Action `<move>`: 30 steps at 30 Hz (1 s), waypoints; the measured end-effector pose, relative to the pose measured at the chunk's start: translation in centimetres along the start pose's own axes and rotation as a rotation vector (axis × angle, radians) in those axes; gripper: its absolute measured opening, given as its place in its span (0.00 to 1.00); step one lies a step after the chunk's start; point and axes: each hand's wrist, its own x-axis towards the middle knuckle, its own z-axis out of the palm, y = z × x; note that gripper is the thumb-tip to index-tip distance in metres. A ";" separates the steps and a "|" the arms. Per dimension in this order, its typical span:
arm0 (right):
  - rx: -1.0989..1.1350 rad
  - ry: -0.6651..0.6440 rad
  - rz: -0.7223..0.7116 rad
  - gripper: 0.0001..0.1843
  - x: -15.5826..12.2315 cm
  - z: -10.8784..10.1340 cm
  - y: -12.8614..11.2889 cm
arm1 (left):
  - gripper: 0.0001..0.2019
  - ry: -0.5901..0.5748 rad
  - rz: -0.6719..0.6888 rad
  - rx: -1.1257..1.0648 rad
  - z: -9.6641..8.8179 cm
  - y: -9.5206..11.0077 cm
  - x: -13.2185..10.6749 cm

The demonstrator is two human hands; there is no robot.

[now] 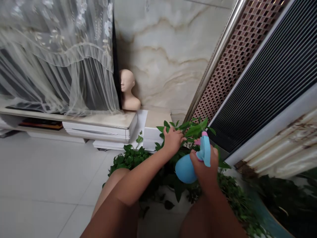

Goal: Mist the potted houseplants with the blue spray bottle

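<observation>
My right hand [205, 165] is wrapped round a light blue spray bottle [187, 167] with a pink nozzle tip, held above a leafy green potted plant [195, 130]. My left hand [172, 140] reaches into the plant's upper leaves with its fingers curled among them; whether it grips a leaf is hidden. Both forearms stretch forward from the bottom of the view. A bare knee [116, 180] shows under the left arm.
More trailing green plants [128, 158] sit on the white tiled floor. A low white cabinet [104, 130] runs along the wall with a mannequin head [127, 89] on top. A lace curtain [54, 56] hangs left. A dark louvred panel [267, 79] stands right.
</observation>
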 end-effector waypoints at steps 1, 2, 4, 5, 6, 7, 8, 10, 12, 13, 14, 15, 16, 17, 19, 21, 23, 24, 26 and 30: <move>-0.005 -0.006 0.004 0.16 0.0 0.0 0.1 | 0.15 -0.006 -0.001 0.005 -0.1 -0.1 0.0; -0.013 -0.010 0.019 0.16 0.1 -0.1 0.2 | 0.15 -0.013 -0.005 0.010 -0.1 -0.1 0.0; -0.029 -0.011 0.053 0.15 0.2 -0.2 0.5 | 0.14 -0.025 -0.017 0.020 -0.2 -0.1 -0.1; -0.032 -0.009 0.058 0.14 0.2 -0.2 0.6 | 0.13 -0.030 -0.024 0.024 -0.3 -0.1 -0.1; -0.030 -0.010 0.058 0.14 0.2 -0.2 0.7 | 0.13 -0.034 -0.027 0.026 -0.3 -0.1 -0.2; -0.025 -0.007 0.056 0.14 0.2 -0.3 0.7 | 0.13 -0.034 -0.024 0.024 -0.3 0.0 -0.2; -0.018 0.000 0.055 0.15 0.3 -0.3 0.8 | 0.13 -0.029 -0.021 0.019 -0.3 0.0 -0.3; -0.004 0.025 0.071 0.16 0.2 -0.4 0.9 | 0.12 -0.009 -0.030 -0.007 -0.1 0.2 -0.3; -0.007 0.043 0.088 0.17 0.1 -0.6 1.0 | 0.11 0.019 -0.090 -0.072 0.1 0.1 -0.2; -0.008 0.045 0.088 0.18 0.0 -0.7 1.0 | 0.11 0.034 -0.135 -0.126 0.2 0.0 -0.2; -0.006 0.037 0.083 0.18 -0.1 -0.8 1.0 | 0.11 0.048 -0.180 -0.199 0.3 -0.2 0.0; 0.003 0.026 0.074 0.18 -0.2 -0.9 1.0 | 0.11 0.069 -0.221 -0.299 0.4 -0.5 0.1; 0.016 0.016 0.067 0.18 -0.3 -0.9 1.0 | 0.12 0.096 -0.252 -0.411 0.6 -0.9 0.2; 0.030 0.007 0.065 0.18 -0.4 -0.9 1.0 | 0.12 0.123 -0.272 -0.520 0.7 -1.3 0.4; 0.045 -0.006 0.075 0.18 -0.6 -0.8 0.9 | 0.12 0.165 -0.285 -0.682 0.9 -2.0 0.7; 0.049 -0.013 0.091 0.17 -0.8 -0.6 0.8 | 0.12 0.175 -0.273 -0.755 1.1 -2.6 0.8; 0.054 -0.017 0.088 0.16 -0.9 -0.3 0.6 | 0.12 0.165 -0.255 -0.808 1.5 -3.0 0.9; 0.061 -0.021 0.080 0.16 -0.9 -0.2 0.4 | 0.12 0.157 -0.247 -0.844 1.6 -3.1 1.0; 0.081 -0.038 0.063 0.16 -0.9 0.0 0.2 | 0.14 0.131 -0.238 -0.922 2.1 -3.1 1.0; 0.138 -0.043 0.068 0.17 -0.8 0.1 0.0 | 0.20 0.101 -0.247 -1.197 3.0 -3.4 1.4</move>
